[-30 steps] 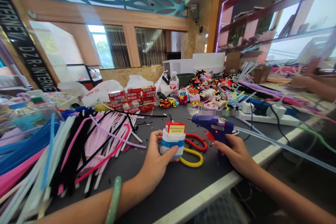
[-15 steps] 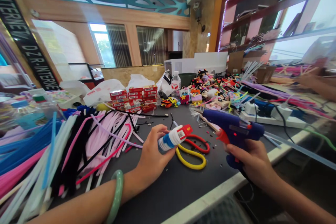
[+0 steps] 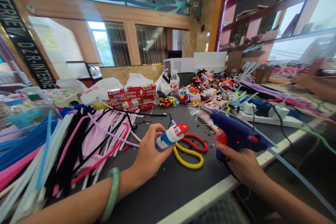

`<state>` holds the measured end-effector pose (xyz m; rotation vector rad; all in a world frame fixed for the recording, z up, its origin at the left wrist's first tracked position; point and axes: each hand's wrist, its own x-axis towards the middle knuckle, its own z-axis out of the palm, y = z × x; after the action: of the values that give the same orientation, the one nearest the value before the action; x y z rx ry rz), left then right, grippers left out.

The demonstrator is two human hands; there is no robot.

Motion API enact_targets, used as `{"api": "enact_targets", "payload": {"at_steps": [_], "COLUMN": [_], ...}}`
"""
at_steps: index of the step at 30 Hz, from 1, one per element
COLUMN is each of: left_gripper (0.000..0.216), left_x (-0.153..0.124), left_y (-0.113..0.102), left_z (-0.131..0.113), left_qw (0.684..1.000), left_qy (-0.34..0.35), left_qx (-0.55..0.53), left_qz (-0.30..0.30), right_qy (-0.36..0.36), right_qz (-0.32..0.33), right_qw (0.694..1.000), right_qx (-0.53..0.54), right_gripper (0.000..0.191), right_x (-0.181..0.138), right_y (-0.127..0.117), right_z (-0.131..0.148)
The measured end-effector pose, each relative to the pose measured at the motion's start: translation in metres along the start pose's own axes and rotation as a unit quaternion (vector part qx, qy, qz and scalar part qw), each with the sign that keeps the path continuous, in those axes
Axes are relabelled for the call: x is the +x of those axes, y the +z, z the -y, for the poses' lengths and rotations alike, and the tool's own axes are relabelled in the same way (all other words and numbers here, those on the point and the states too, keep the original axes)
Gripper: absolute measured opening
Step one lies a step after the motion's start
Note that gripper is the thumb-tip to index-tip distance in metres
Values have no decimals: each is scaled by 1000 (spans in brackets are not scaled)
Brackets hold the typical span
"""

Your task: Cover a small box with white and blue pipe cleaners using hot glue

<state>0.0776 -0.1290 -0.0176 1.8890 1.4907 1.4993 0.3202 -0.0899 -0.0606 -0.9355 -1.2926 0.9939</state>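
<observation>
My left hand (image 3: 148, 155) is closed round a small white and blue bundle with a red box at its far end (image 3: 171, 135), held tilted just above the dark table (image 3: 168, 196). My right hand (image 3: 240, 161) grips a blue hot glue gun (image 3: 237, 134) with an orange trigger; its nozzle points left toward the bundle, a short gap apart. A clear glue stick sticks out of the gun's back to the right. Red and yellow scissors (image 3: 190, 150) lie on the table between my hands.
Piles of pink, black, blue and white pipe cleaners (image 3: 65, 147) cover the left of the table. Stacked red boxes (image 3: 133, 98), a water bottle (image 3: 174, 83) and colourful craft figures (image 3: 207, 92) sit farther back. A white power strip (image 3: 265, 115) lies right. Another person's arm (image 3: 315, 85) is at far right.
The bundle went from upright on the table to tilted in my left hand. My right hand lifted the glue gun off the table and turned its nozzle toward the bundle.
</observation>
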Motion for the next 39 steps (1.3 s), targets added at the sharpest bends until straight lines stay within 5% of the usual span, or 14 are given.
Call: {"api": "enact_targets", "payload": {"at_steps": [10,18,39], "left_gripper": [30,21,22], "left_x": [3,6,9], "left_y": [0,-1,-3], "left_z": [1,10,15], "left_qw": [998,997,996], "left_qy": [-46,29,19], "left_qx": [9,65,77], "left_qz": [41,4,-43], "right_qy": [3,13,62], "right_qz": [73,171,194], "right_qw": [994,985,978], "right_qx": [80,12,48], "right_gripper": [34,44,50], "right_x": [-2,-8,-6], "right_y": [11,14,18], "right_z": [9,23,16]}}
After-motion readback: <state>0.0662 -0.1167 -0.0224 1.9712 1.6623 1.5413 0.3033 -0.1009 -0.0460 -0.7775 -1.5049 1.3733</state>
